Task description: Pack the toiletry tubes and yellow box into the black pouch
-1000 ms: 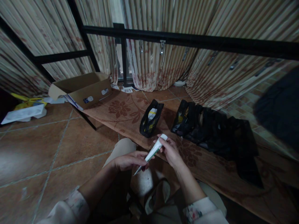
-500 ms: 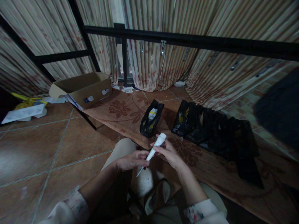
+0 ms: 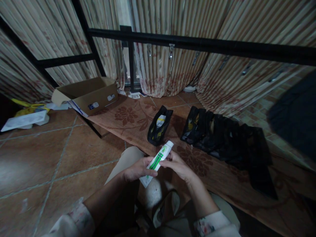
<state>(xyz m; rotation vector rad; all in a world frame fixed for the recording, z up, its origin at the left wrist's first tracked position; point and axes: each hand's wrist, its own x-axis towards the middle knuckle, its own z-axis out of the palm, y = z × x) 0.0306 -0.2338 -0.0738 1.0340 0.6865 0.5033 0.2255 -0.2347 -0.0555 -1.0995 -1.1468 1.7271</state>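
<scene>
A white squeeze tube [image 3: 157, 162] with green print and a white cap is held in both hands above my lap, its cap end pointing up and to the right. My left hand [image 3: 140, 169] grips the lower, flat end, thumb across the front. Nearer the cap, my right hand [image 3: 178, 165] closes on the tube's right edge. Just beyond the cap, a black mesh pouch [image 3: 160, 125] with a white-and-yellow item inside stands on the cloth-covered low table [image 3: 138, 118].
Several more black mesh pouches [image 3: 217, 135] stand in a row to the right on the cloth. An open cardboard box [image 3: 98, 98] sits at the table's far left end. White foam pieces [image 3: 26, 120] lie on the tiled floor. Behind hang striped curtains [image 3: 168, 72] and a black metal bar [image 3: 197, 44].
The tube has turned about its length: its narrow side faced me before, and now its broad green-printed face does. Both hands keep hold of it in nearly the same place.
</scene>
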